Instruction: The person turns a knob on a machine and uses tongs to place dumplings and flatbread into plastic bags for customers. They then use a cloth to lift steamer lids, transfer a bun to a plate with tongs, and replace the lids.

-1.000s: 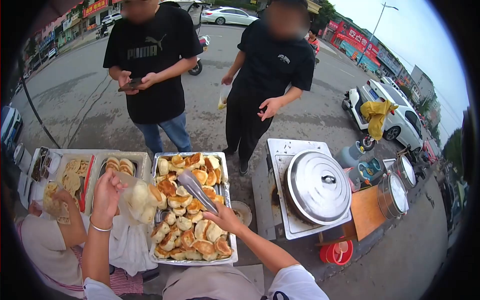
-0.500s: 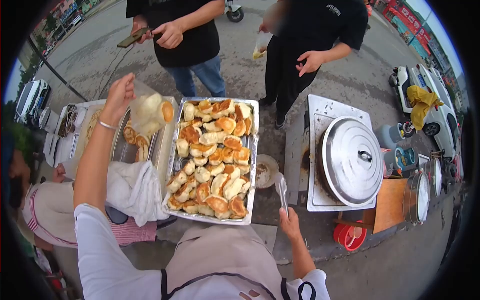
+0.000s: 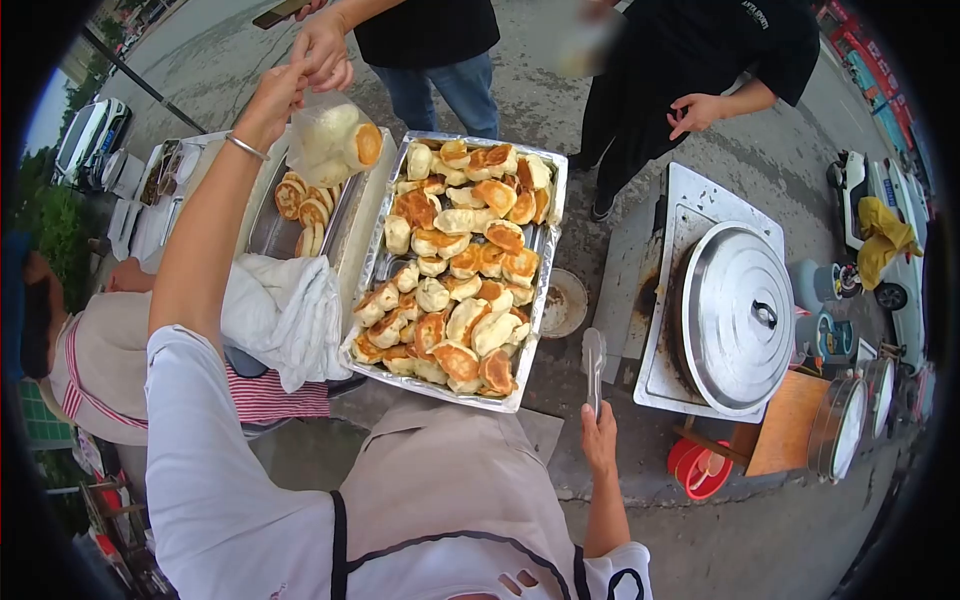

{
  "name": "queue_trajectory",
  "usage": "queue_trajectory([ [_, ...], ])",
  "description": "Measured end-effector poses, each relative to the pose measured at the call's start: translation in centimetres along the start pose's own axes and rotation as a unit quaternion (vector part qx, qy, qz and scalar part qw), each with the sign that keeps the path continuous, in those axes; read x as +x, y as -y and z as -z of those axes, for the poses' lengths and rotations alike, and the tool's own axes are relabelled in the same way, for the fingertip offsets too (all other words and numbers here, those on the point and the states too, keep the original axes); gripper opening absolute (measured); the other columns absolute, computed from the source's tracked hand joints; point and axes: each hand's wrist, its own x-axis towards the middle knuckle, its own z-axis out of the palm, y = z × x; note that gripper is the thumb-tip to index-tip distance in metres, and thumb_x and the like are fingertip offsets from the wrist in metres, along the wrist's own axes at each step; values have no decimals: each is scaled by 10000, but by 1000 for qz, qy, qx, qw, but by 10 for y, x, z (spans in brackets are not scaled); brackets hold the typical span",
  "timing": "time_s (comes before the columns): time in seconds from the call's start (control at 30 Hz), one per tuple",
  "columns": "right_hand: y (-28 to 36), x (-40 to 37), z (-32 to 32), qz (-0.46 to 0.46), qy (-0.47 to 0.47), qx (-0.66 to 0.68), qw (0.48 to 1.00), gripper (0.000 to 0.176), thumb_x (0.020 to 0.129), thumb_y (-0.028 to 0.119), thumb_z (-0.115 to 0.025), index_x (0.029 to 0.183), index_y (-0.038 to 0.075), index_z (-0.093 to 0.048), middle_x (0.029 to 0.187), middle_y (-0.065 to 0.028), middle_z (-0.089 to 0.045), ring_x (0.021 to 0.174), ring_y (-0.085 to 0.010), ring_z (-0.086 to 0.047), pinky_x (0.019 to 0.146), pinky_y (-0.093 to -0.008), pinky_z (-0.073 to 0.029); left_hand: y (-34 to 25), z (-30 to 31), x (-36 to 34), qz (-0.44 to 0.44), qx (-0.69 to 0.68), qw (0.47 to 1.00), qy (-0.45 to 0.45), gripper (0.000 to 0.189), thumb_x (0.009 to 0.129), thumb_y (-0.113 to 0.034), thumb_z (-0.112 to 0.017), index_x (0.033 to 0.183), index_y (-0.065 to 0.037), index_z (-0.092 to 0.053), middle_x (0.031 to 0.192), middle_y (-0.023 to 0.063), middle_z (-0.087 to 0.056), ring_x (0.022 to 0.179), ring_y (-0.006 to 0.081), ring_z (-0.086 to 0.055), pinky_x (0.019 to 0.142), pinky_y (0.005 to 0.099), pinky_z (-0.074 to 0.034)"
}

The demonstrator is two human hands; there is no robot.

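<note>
My left hand [image 3: 277, 100] is stretched out with its fingers closed on the top of a clear plastic bag [image 3: 325, 143] of pan-fried buns. The bag hangs over the left edge of the metal tray [image 3: 529, 380]. A customer's hand [image 3: 322, 52] meets my fingers at the top of the bag. Rows of browned, pan-fried buns [image 3: 465, 260] fill much of the tray. Low on the right, my right hand [image 3: 599, 437] grips metal tongs [image 3: 594, 365], which point upward, away from the buns.
A stove with a large lidded pan [image 3: 735, 315] stands to the right. Left of the tray are a pan of round flatbreads [image 3: 310, 212] and a white cloth [image 3: 285, 318]. Another person [image 3: 700, 60] stands across the stall. A red bucket [image 3: 698, 468] sits on the ground.
My left hand has moved forward with the bag, and the customer's hand has come over to meet it at the top. My right hand still has the tongs. The view has shifted.
</note>
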Motion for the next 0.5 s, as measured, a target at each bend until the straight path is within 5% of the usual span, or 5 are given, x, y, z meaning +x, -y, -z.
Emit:
queue_trajectory([
  [0.17, 84, 47, -23, 188, -19, -148, 971, 475, 942, 245, -568, 1337, 9, -451, 1060, -263, -638, 943, -445, -624, 792, -478, -496, -4, -14, 32, -94, 60, 994, 11, 241, 934, -344, -620, 917, -105, -595, 796, -48, -524, 731, 64, -473, 672, 240, -406],
  [0.3, 171, 114, -64, 206, 13, -201, 958, 477, 940, 234, -565, 1343, 10, -445, 1106, -277, -622, 969, -456, -613, 813, -496, -489, -20, -29, 63, -127, 89, 988, 5, 303, 940, -337, -614, 1071, -64, -617, 1007, 38, -608, 969, 118, -546, 844, 256, -440],
  [0.33, 182, 128, -68, 211, 17, -172, 962, 486, 944, 236, -559, 1357, 12, -432, 1075, -263, -631, 946, -439, -623, 803, -487, -490, -22, -29, 67, -135, 104, 985, -5, 325, 944, -330, -610, 1115, -54, -618, 1065, 59, -621, 1028, 133, -556, 886, 262, -444],
  [0.43, 206, 148, -72, 241, 33, -57, 968, 491, 963, 255, -538, 1373, 17, -412, 944, -178, -627, 794, -316, -618, 696, -402, -480, -40, -47, 51, -149, 61, 987, -16, 153, 922, -173, -568, 974, -39, -622, 904, 20, -595, 828, 115, -557, 685, 268, -457],
  [0.5, 218, 131, -57, 251, 55, 41, 966, 479, 981, 282, -518, 1365, 13, -416, 830, -77, -577, 622, -163, -554, 548, -287, -445, -37, -54, 3, -198, 115, 973, 11, 274, 943, -234, -583, 1131, -37, -605, 1073, 65, -608, 1008, 147, -556, 843, 273, -461],
])
